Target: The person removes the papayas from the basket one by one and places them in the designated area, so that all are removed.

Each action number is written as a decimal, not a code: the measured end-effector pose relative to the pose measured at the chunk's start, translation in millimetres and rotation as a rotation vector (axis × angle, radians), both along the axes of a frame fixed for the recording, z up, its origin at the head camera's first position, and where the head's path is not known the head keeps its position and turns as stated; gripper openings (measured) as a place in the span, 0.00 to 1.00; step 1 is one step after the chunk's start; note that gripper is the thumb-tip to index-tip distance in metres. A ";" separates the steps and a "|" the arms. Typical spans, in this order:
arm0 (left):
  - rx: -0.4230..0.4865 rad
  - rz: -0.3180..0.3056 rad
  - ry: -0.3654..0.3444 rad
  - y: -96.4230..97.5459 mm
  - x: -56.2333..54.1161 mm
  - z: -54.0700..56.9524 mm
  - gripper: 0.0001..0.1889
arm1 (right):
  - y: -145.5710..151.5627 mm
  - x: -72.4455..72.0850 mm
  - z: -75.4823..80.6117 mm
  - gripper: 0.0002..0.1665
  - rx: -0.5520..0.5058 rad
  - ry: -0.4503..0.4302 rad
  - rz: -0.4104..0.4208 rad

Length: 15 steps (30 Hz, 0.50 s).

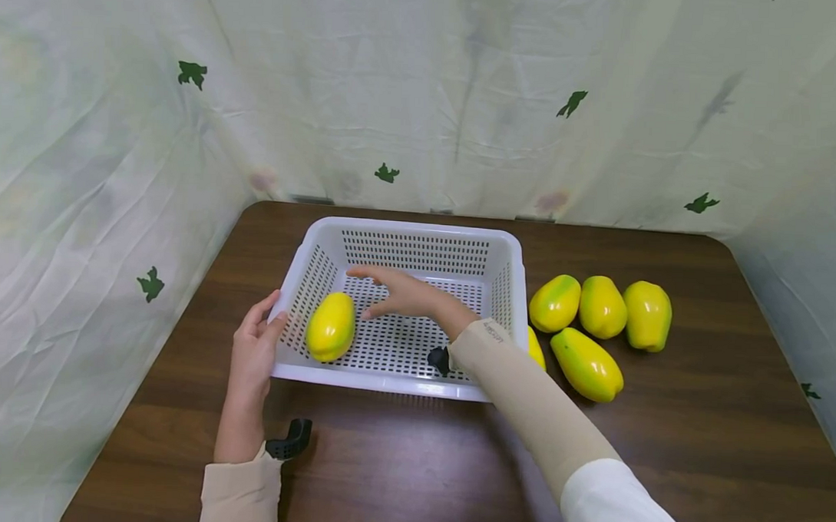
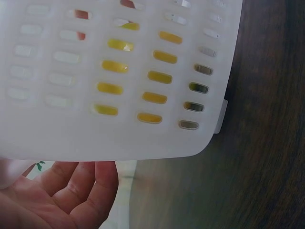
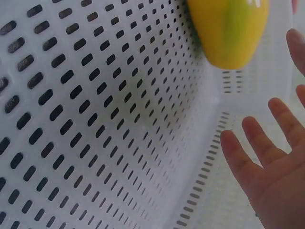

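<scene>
A white perforated plastic basket stands on the brown table. One glossy yellow papaya with green streaks lies inside at its left end. My left hand grips the basket's left rim, as the left wrist view shows with the fingers by the rim. Over the basket's interior is my right hand, fingers spread and holding nothing, just right of the papaya. In the right wrist view this hand is apart from the papaya.
Several more papayas lie on the table right of the basket, one partly hidden behind its right wall. Pale curtains with green leaf shapes surround the table. Dark wrist devices sit on both arms.
</scene>
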<state>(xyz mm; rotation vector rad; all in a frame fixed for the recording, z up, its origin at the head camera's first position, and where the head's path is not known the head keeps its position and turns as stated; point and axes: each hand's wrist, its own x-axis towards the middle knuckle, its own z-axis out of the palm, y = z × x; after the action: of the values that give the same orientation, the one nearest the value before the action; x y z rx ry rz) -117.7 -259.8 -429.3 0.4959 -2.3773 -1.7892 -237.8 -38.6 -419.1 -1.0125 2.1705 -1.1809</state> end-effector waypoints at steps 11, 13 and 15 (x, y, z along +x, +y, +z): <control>0.001 -0.010 -0.013 0.1 -0.8 1.2 0.25 | -20.6 -0.8 -4.3 0.39 0.112 -0.028 0.015; -0.001 -0.010 -0.017 0.1 -1.1 1.5 0.25 | -25.1 -0.4 -4.9 0.39 0.144 -0.010 0.024; -0.003 -0.010 -0.020 0.0 -1.3 1.7 0.25 | -29.4 0.2 -5.1 0.38 0.170 0.008 0.030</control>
<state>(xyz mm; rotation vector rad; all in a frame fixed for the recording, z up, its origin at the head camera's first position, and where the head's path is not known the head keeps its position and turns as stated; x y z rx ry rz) -119.1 -259.8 -427.5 0.5051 -2.3995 -1.7930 -237.7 -68.0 -424.2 -0.9743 2.2120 -0.9612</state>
